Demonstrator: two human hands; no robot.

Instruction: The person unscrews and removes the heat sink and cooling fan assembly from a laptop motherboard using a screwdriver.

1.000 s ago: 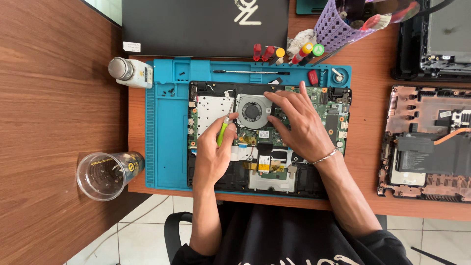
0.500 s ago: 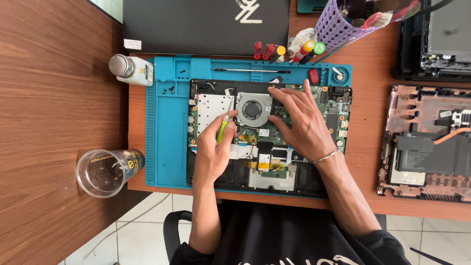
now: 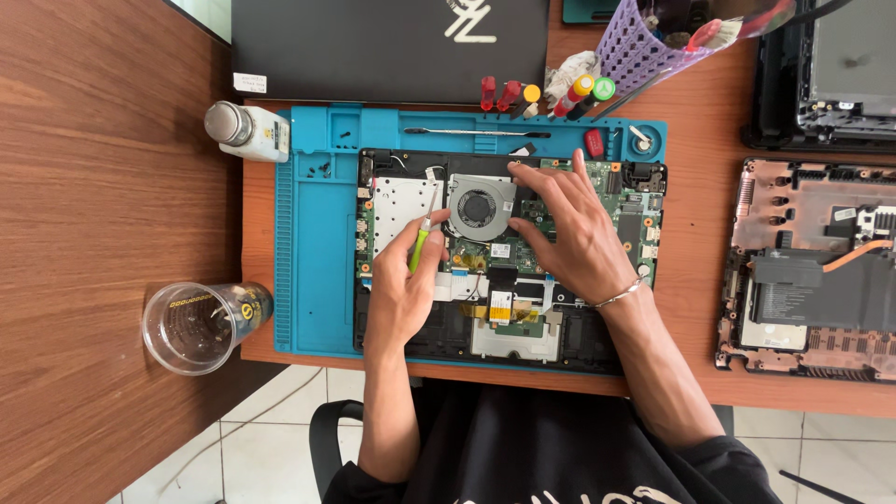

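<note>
Beside the grey fan (image 3: 479, 206), left hand (image 3: 403, 294) gripping green screwdriver (image 3: 417, 252), right hand (image 3: 576, 238) spread open.

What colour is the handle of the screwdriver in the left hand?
Light green handle on the screwdriver, pinched in the left hand; the head view shows it.

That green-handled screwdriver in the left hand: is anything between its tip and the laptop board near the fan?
Nothing visible. The left hand holds the green-handled screwdriver with its tip down on the laptop board just left of the fan. The right hand rests on the board on the fan's other side, clear of the tip.
</note>
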